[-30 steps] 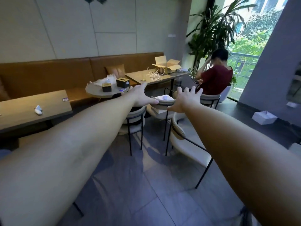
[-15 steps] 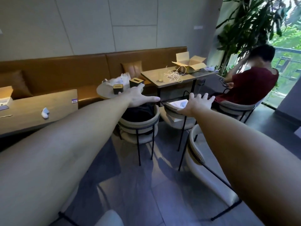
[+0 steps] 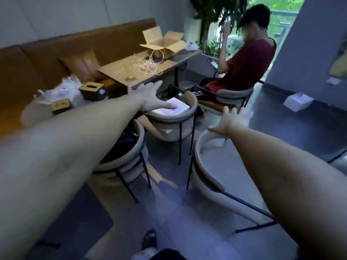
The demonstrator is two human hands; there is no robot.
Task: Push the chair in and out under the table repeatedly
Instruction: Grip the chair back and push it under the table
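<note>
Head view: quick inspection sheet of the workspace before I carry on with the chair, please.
Surface: rectangular table, wooden top, partly bare.
Job's things: middle chair has a white box on its seat; nearest chair stands out from the table.
Clutter: open cardboard box on the table; tissue boxes to the left.
Hands: left hand open over the middle chair; right hand open over the nearest chair; neither grips.
Cables: white cable tangle on the table.
Surroundings: seated person, leafy plant, white carton on the floor.
</note>
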